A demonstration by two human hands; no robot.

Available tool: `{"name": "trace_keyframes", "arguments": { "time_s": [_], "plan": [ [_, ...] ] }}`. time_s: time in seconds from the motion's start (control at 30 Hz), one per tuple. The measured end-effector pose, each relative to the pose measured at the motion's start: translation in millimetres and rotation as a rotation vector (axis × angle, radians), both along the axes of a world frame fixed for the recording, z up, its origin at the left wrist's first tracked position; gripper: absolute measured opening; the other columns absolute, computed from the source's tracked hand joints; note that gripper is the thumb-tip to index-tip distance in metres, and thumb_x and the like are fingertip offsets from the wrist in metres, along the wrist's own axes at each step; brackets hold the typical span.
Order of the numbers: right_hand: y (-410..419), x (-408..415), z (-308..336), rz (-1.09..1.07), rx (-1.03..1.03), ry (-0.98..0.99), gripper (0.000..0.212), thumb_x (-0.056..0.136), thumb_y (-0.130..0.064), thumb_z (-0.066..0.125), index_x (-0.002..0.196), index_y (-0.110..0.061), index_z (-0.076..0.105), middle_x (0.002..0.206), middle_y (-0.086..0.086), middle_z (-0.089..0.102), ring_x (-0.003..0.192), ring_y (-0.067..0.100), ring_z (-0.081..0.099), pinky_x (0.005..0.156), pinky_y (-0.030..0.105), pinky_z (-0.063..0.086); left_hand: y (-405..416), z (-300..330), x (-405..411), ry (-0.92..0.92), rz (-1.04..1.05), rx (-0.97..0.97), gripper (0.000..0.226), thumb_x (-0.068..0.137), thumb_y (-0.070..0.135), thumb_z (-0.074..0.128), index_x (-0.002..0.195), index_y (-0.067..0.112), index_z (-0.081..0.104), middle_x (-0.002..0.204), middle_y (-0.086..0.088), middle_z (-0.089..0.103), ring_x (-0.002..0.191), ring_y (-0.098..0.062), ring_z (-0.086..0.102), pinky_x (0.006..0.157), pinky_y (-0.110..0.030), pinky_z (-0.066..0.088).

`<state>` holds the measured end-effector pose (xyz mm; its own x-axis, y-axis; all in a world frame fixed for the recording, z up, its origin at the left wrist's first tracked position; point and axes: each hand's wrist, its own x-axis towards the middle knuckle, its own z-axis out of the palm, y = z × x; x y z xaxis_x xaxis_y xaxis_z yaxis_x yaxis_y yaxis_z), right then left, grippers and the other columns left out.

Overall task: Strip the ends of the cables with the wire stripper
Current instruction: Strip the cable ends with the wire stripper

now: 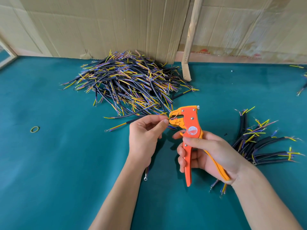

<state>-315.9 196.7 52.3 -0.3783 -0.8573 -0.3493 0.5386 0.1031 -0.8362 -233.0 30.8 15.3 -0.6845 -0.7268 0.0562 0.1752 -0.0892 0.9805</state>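
Counting two hands (144,131) (207,156), one stripper (189,128), two cable piles (131,82) (259,143)

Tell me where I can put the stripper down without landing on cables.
Bare green cloth lies left of the left hand, past the rubber band. Crowded: the big cable pile ahead, the smaller bundle beside the right hand.
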Motion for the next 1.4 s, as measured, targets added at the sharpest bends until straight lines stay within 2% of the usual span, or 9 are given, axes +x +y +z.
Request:
{"name": "trace_keyframes", "arguments": {
  "time_s": [0.73,1.4],
  "plan": [
    [-0.5,0.9,1.4,-0.009,0.018,0.028,0.032,0.087,-0.025,0.072,0.11,-0.002,0.071,0.072,0.017,0.054,0.057,0.032,0.054,0.055,0.042,0.054,1.3,1.7,1.4,-0.008,0.026,0.0,0.011,0.086,0.007,0.078,0.081,0.017,0.08,0.066,0.002,0.066,0.052,-0.01,0.046,0.051,-0.018,0.041],
    [-3.1,2.8,0.1,-0.027,0.043,0.042,0.04,0.085,-0.025,0.074,0.113,0.003,0.066,0.073,0.019,0.055,0.059,0.033,0.055,0.056,0.043,0.055,2.1,1.4,0.9,-0.031,0.044,-0.017,0.013,0.085,0.009,0.079,0.081,0.021,0.081,0.067,0.003,0.069,0.052,-0.009,0.047,0.051,-0.018,0.041]
  ]
}}
